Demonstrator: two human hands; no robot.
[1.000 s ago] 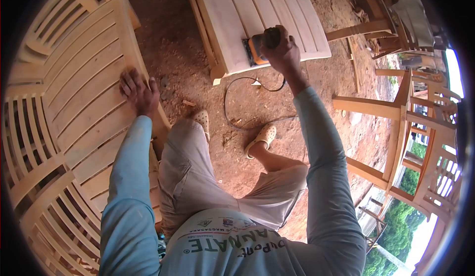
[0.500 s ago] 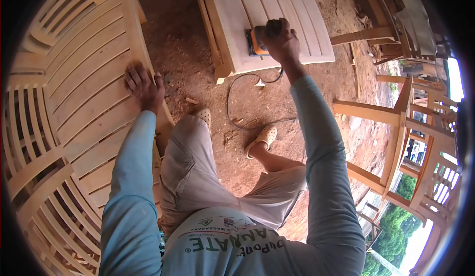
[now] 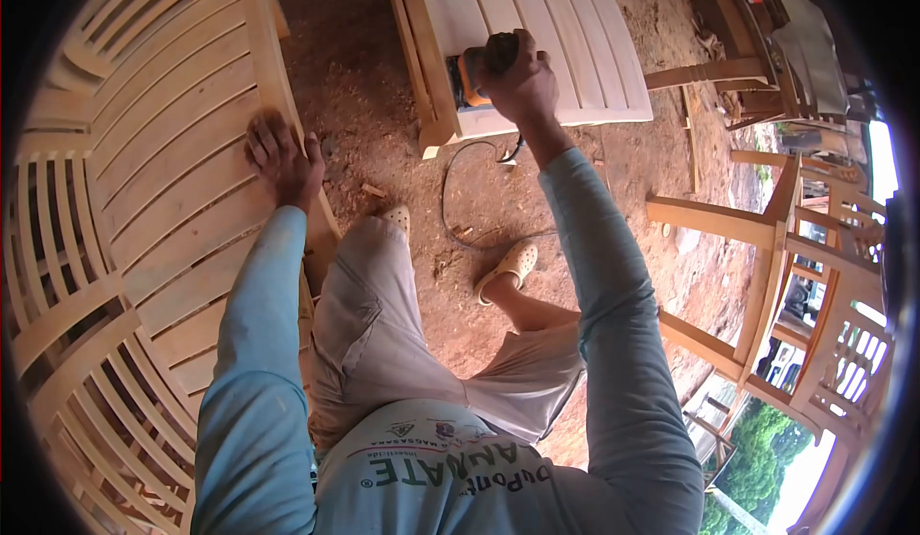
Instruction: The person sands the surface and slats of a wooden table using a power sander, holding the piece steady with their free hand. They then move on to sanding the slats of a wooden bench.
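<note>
My right hand (image 3: 523,80) is wrapped round the top of an orange and black power sander (image 3: 470,77). The sander's pad sits on the slatted wooden surface (image 3: 565,32) in front of me, close to its left edge. A dark cord (image 3: 444,190) loops from the tool down over the ground. My left hand (image 3: 285,156) lies flat with fingers spread on the edge of a slatted wooden bench seat (image 3: 182,175) at my left; it holds nothing. The sander's underside is hidden.
Slatted chair backs (image 3: 67,238) line the left side. Wooden frames (image 3: 728,223) stand at the right. Reddish dirt ground (image 3: 383,84) with wood scraps (image 3: 374,190) lies between the furniture. My feet in beige clogs (image 3: 513,265) rest near the cord.
My right hand has moved the sander left across the slats, toward the surface's left edge. My left hand stays on the bench seat.
</note>
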